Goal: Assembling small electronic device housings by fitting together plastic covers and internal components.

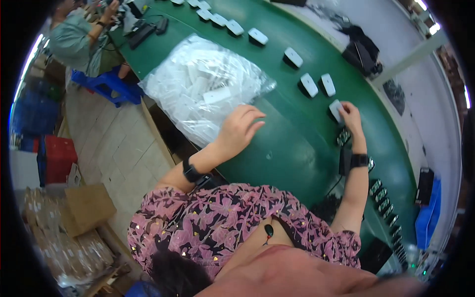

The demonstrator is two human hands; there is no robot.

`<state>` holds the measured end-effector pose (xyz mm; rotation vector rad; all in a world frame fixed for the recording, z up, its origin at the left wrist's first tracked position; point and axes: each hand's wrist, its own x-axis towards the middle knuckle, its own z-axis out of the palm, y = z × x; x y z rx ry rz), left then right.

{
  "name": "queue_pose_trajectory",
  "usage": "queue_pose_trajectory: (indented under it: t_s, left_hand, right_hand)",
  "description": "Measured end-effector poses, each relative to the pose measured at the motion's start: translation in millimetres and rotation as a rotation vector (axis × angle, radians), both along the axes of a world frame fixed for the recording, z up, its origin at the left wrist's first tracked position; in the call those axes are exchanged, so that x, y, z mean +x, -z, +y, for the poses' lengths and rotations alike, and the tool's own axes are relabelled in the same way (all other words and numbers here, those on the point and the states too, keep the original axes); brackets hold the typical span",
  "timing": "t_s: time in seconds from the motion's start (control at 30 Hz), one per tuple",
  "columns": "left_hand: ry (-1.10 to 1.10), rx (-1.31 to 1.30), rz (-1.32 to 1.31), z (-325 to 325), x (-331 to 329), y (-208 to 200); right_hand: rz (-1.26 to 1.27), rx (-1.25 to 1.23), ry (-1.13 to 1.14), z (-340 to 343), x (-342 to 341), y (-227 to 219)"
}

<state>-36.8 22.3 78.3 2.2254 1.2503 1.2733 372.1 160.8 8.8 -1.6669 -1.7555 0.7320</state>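
Note:
My right hand (352, 120) grips the edge of a small white rounded box-shaped casing (336, 111) at the right side of the green table. Just below it is a dark round part (343, 136) with shiny spots. My left hand (241, 129) hangs over the table's near side, thumb and fingers apart, holding nothing. Beside it is a large clear plastic bag (198, 74) filled with white plastic parts, with one flat white piece (216, 95) showing near its middle. Similar white casings (308, 85) stand in a curved row from my right hand toward the far left.
Several dark round parts (382, 194) line the table's right side. A person (76, 42) sits at the far left by a blue stool (106, 85). Cardboard (89, 208) and a red box (59, 158) are on the floor at left. A blue bin (428, 213) is at the right edge.

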Motion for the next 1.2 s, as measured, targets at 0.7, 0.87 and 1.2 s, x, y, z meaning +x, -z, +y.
queue_pose_trajectory:
  t_s: [0.7, 0.87, 1.2]
  left_hand:
    - [-0.239, -0.001, 0.283, 38.9, -97.0, 30.0]
    - [-0.22, 0.096, 0.191, 34.0, -81.2, 28.0]
    - [0.05, 0.103, -0.187, 15.3, -0.4, 12.6]
  right_hand:
    - [-0.572, -0.29, -0.074, -283.0, -18.6, -57.9]
    - [-0.461, -0.12, 0.066, -294.4, -27.1, -23.5]
    - [-0.567, 0.095, 0.129, -290.7, -38.6, -22.8]
